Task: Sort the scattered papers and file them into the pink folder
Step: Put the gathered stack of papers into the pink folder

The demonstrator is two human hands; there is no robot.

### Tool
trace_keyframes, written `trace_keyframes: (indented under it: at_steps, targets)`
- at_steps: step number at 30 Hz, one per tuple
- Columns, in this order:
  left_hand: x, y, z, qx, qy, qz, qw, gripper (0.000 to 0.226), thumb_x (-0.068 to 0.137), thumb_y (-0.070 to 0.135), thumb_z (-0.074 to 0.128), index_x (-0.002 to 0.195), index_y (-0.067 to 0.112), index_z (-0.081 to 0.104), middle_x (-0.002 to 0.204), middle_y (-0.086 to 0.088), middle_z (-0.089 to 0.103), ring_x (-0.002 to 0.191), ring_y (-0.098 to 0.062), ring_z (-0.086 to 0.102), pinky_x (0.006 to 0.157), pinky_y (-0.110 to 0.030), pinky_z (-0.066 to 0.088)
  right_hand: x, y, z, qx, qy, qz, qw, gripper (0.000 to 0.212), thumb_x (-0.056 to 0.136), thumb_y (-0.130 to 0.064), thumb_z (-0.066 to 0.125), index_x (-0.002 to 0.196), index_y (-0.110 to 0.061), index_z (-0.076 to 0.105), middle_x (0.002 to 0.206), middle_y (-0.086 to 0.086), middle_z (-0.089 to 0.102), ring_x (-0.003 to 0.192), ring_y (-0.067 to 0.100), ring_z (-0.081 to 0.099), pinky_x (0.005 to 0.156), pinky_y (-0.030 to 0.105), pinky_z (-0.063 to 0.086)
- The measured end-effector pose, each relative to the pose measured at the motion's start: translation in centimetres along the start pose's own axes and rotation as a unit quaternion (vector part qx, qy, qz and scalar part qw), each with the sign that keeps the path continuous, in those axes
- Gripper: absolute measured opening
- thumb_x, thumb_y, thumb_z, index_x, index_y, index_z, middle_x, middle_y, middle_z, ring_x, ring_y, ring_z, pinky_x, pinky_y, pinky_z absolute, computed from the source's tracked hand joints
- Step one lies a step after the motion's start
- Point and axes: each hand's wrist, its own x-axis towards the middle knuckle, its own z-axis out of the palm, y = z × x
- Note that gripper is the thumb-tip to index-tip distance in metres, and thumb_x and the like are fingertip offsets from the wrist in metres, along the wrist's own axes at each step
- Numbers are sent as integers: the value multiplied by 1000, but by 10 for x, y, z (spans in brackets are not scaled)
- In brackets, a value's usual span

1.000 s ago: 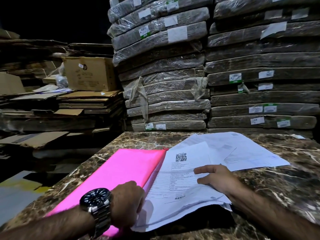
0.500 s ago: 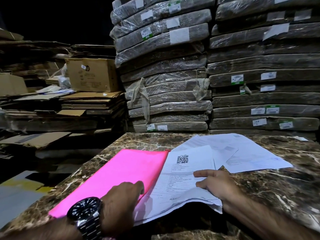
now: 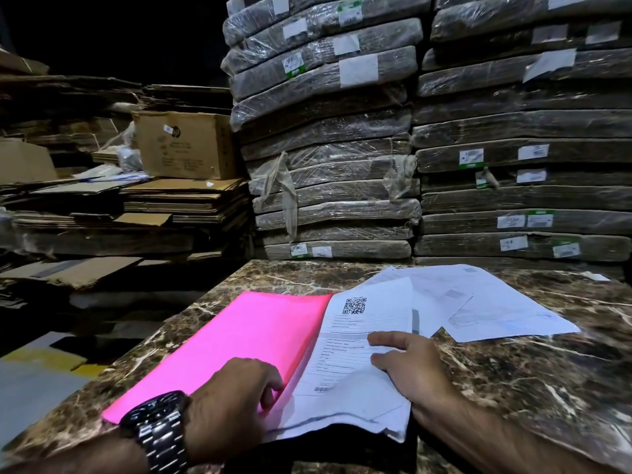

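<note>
Folder: pink folder (image 3: 239, 336) lies flat on the tabletop (image 3: 530, 388), left of centre; smooth, bright, rectangular, its left long edge near the tabletop's left edge.
Top sheet: white printed sheet (image 3: 355, 323) w/ QR code at its head, on a small stack; its left edge overlaps the folder's right edge; near edges of the stack are curled and uneven.
L hand: left hand (image 3: 232, 405) knuckles up, fingers curled onto the folder's near right edge, tips on the pink; thumb hidden.
R hand: right hand (image 3: 417, 371) flat on the top sheet, fingers straight, index and thumb spread, pressing the paper down.
Loose papers: white sheets (image 3: 496, 313) fanned behind and right of the stack, overlapping, corners askew.
Open room: bare marble to the right and at the far left corner.
Tabletop: dark brown marble, pale veins, glossy.
Wrist: dark metal-link watch (image 3: 157, 425) on left wrist.
Beyond: plastic-wrapped bundles (image 3: 328, 148) stacked high just past the far edge; cardboard box (image 3: 184, 143) on flattened cardboard (image 3: 184, 200), far left.
</note>
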Motion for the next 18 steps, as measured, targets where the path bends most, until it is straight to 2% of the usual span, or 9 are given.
trace_keyframes:
  at_steps: [2,4,6,8,10,13,16,18]
  targets:
    - [1,2,-3,-22,-17,8,1000,26,85,21,58,109,26,65,89,16,66,63,10,50,62,-3,40,-2,1,10,-10,-6,-8,1000,26,75,7,67,79,-18,74,88,2,74,85,27,71,80,41,58]
    - [2,2,-2,-29,-34,-2,999,34,86,27,59,119,27,61,90,15,67,68,9,53,65,-3,41,-4,3,16,-14,-14,-2,1000,25,76,5,68,78,-18,74,87,2,74,84,26,71,80,40,58]
    - [7,5,6,-4,-6,-32,999,36,89,35,54,124,28,54,97,12,66,89,0,60,81,-17,48,-5,5,20,-17,-25,8,1000,22,75,2,69,78,-19,75,86,2,75,81,25,72,78,41,60]
    - [17,10,16,46,34,-68,996,31,93,38,45,121,25,53,106,4,63,104,-18,60,86,-29,49,-8,5,24,-20,-36,10,999,20,73,-2,70,78,-20,75,85,1,76,79,24,73,78,41,60]
    - [31,16,22,87,32,-91,991,25,95,32,43,112,19,55,110,-3,61,101,-26,61,79,-33,48,-8,3,25,-24,-43,8,999,20,74,-1,70,79,-20,75,86,2,76,79,25,73,77,40,60]
    - [48,26,18,144,-4,-132,981,22,91,17,52,109,11,61,110,-8,64,101,-29,63,72,-31,44,-9,2,24,-32,-48,15,998,20,75,-1,70,81,-19,74,83,5,76,80,29,73,75,40,58]
    - [54,27,17,158,-6,-127,979,25,83,12,61,107,6,62,110,-12,65,99,-31,64,69,-33,44,-8,4,24,-20,-50,20,998,21,77,2,68,83,-17,74,86,7,75,76,26,72,71,34,58]
    - [54,23,17,150,16,-116,982,20,85,12,58,103,7,62,108,-13,65,98,-31,64,70,-33,43,-7,4,27,-18,-48,21,998,21,77,2,68,83,-17,74,86,8,74,74,24,71,69,32,57]
